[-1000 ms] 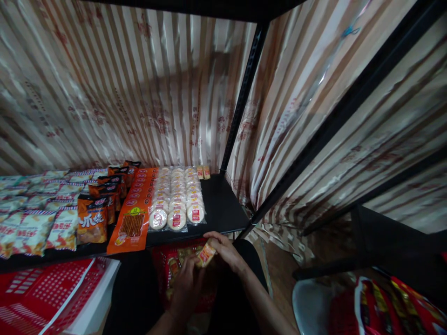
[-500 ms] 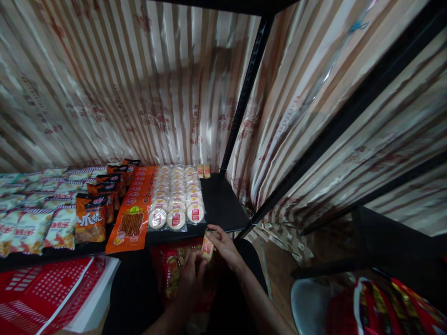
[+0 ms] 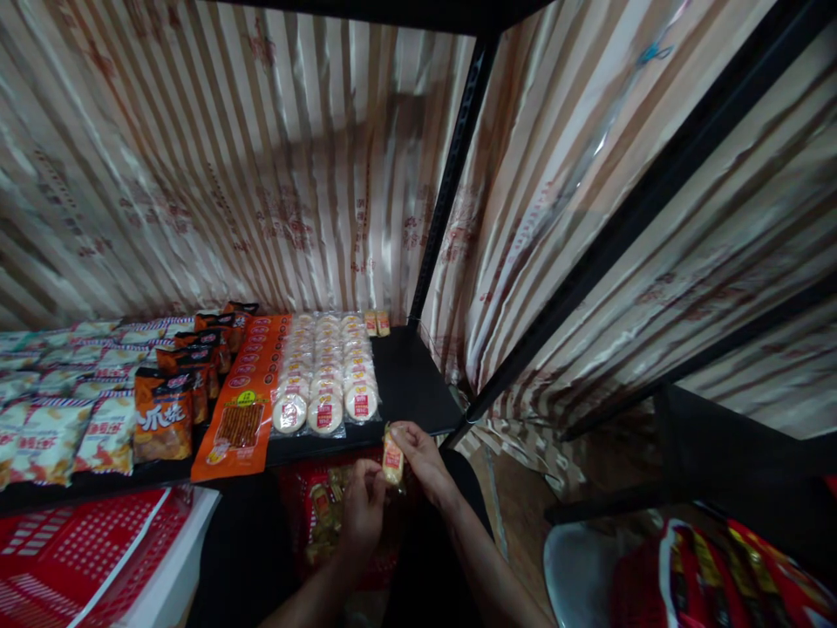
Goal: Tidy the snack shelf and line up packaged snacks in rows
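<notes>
My right hand (image 3: 419, 458) grips a small wrapped snack packet (image 3: 393, 462), yellowish with a red label, by its upper end. Curled close at the packet's lower left edge is my left hand (image 3: 364, 506), with fingertips and thumb against it. Both hands are just in front of the black shelf (image 3: 411, 375). Below them, a red basket (image 3: 302, 506) holds more small wrapped packets (image 3: 323, 515), partly hidden by my left hand and arm. Two similar packets (image 3: 377, 323) stand at the shelf's back, beside rows of round white crackers (image 3: 325, 412) in clear wrappers.
Left along the shelf are an orange snack bag (image 3: 232, 427), brown-orange bags (image 3: 163, 419) and white snack bags (image 3: 49, 436). A black upright post (image 3: 451, 183) stands at the shelf's back corner. Red baskets (image 3: 85, 541) sit lower left; a pale stool (image 3: 579, 567) is lower right.
The packet has turned more upright, with its red label facing me. My left hand's fingers have shifted slightly at its lower left edge. The view has moved a little.
</notes>
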`<action>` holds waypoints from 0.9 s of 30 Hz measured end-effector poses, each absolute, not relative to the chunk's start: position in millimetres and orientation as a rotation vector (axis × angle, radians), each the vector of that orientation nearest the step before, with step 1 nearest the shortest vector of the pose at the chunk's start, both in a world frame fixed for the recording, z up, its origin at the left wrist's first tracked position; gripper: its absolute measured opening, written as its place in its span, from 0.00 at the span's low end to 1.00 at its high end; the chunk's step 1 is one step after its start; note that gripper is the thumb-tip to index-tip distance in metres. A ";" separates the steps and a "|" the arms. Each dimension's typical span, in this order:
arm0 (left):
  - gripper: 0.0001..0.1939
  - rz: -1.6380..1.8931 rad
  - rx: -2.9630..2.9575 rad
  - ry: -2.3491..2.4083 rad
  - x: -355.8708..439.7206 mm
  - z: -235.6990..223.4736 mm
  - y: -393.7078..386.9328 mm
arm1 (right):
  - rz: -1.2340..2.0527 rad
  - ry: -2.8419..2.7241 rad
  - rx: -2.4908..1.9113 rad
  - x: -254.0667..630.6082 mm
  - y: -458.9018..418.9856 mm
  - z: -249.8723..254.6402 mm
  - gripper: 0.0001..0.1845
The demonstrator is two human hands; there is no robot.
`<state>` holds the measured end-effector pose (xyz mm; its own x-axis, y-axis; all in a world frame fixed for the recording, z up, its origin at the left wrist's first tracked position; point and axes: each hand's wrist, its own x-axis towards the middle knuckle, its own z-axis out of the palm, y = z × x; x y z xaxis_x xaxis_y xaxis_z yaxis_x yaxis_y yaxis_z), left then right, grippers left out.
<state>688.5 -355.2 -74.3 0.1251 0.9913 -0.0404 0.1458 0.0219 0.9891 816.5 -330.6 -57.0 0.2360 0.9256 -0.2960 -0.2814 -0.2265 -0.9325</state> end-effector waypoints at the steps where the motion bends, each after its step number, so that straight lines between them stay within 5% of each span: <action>1: 0.18 1.006 1.312 1.235 690.3 -74.2 -354.8 | 1.289 -0.687 -1.327 817.0 -330.7 -55.9 0.30; 27: 0.14 1.124 1.126 1.111 729.7 -82.7 -322.9 | 1.046 -0.728 -1.315 829.0 -332.1 -61.6 0.34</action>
<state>729.7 -322.9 -82.7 0.0969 0.9924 -0.0760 -0.0878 0.0846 0.9925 829.0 -332.1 -61.6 0.3909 0.9110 -0.1314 -0.1925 -0.0587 -0.9795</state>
